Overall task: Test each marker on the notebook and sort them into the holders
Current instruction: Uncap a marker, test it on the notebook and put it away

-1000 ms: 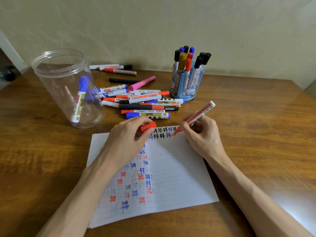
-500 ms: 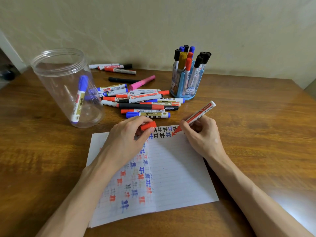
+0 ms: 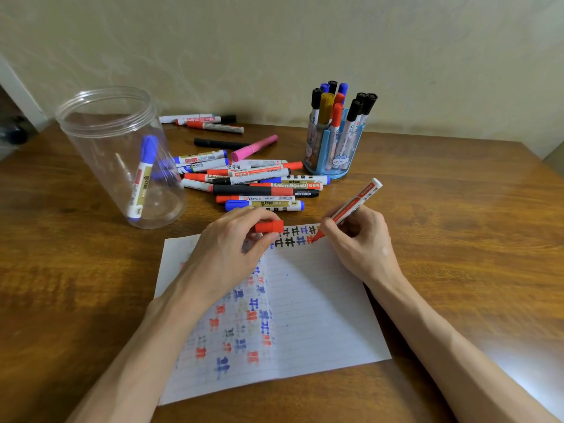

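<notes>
My right hand (image 3: 360, 242) grips an uncapped red marker (image 3: 355, 206), its tip touching the top edge of the lined notebook page (image 3: 311, 300) beside rows of black, blue and red test marks. My left hand (image 3: 232, 251) rests on the page and pinches the marker's red cap (image 3: 269, 226). A pile of loose markers (image 3: 253, 181) lies just beyond the notebook. The clear plastic jar (image 3: 119, 154) at the left holds one blue marker (image 3: 142, 178). The blue pen holder (image 3: 334, 148) behind the pile is packed with several upright markers.
Three more markers (image 3: 203, 122) lie by the wall at the back, with a black marker (image 3: 221, 144) and a pink one (image 3: 254, 147) in front of them. All of it sits on a wooden table (image 3: 457, 224) against a pale wall.
The red marker's tip has shifted slightly left and down on the page's top edge, drawing a red mark. My left hand and the cap stay in place.
</notes>
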Action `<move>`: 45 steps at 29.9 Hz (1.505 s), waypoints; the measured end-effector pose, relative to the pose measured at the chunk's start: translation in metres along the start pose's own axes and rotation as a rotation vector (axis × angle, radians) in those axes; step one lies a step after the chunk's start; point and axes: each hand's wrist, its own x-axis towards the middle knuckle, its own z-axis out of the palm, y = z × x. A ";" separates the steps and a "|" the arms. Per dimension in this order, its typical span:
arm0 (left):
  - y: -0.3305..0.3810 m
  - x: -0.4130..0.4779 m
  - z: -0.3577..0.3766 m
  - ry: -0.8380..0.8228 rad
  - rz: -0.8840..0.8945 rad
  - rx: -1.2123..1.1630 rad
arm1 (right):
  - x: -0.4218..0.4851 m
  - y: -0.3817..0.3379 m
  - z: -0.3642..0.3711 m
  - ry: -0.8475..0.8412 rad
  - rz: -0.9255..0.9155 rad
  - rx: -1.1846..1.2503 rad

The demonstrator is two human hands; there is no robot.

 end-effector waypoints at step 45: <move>0.009 0.001 -0.011 0.117 -0.027 -0.172 | 0.001 0.001 -0.015 -0.298 -0.049 0.194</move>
